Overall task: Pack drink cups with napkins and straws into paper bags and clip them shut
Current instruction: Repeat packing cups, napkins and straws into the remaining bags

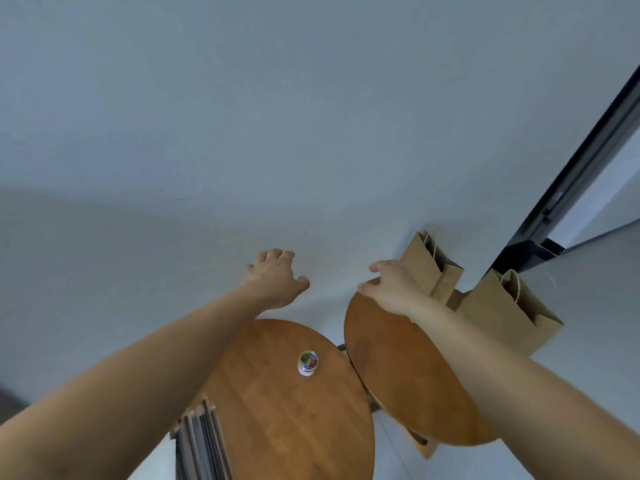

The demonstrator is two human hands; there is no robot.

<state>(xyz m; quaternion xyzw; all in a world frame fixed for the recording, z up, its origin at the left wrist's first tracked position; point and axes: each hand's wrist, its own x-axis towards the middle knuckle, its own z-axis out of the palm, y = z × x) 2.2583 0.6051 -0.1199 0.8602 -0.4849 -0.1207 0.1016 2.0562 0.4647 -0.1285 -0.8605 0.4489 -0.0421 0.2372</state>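
Observation:
Two brown paper bags stand open at the far side of the right round wooden table [398, 368]: one [427, 268] at its far rim, the other [498, 310] to the right. My right hand [391, 289] rests on that table's far rim, just left of the nearer bag, and holds nothing. My left hand [273, 278] hangs in the air beyond the left round table [277, 417], fingers loosely curled and empty. A small clear jar of coloured clips [307, 363] stands on the left table. No cups, napkins or straws are in view.
A stack of flat grey-brown sheets [201, 441] lies at the left table's near left edge. The two tables almost touch. A plain pale wall fills the background, with a dark door frame [568, 181] at the right.

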